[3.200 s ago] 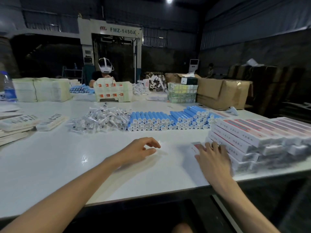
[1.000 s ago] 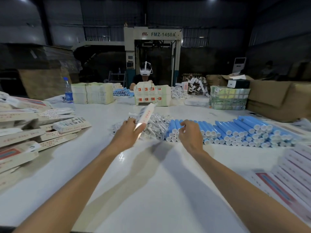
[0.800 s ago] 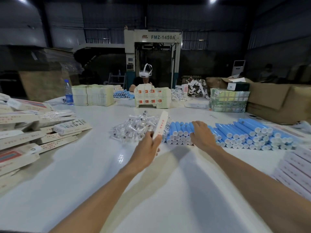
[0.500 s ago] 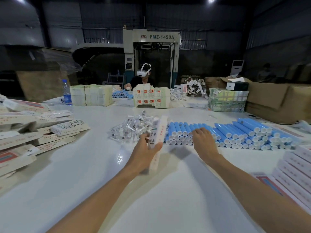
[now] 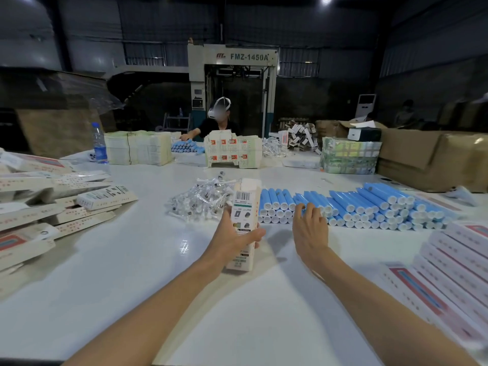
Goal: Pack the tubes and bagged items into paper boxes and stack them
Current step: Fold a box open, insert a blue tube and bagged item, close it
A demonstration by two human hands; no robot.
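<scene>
On the left of the white table lies a loose pile of long white paper boxes with red print. Behind it stand a clear water bottle with a blue label and pale stacks of flat cartons.

A heap of small clear bagged items lies at centre, just left of the held box. The left hand grips an upright white paper box with a barcode: the thumb crosses its front and the fingers wrap behind. The box's top flap stands open.

Just right of the box, stacked rows of blue tubes with white caps lie with their caps facing the person. The right hand is palm down, fingers spread, fingertips on the nearest tubes.

At the right edge is a stack of closed white boxes with red stripes.
</scene>
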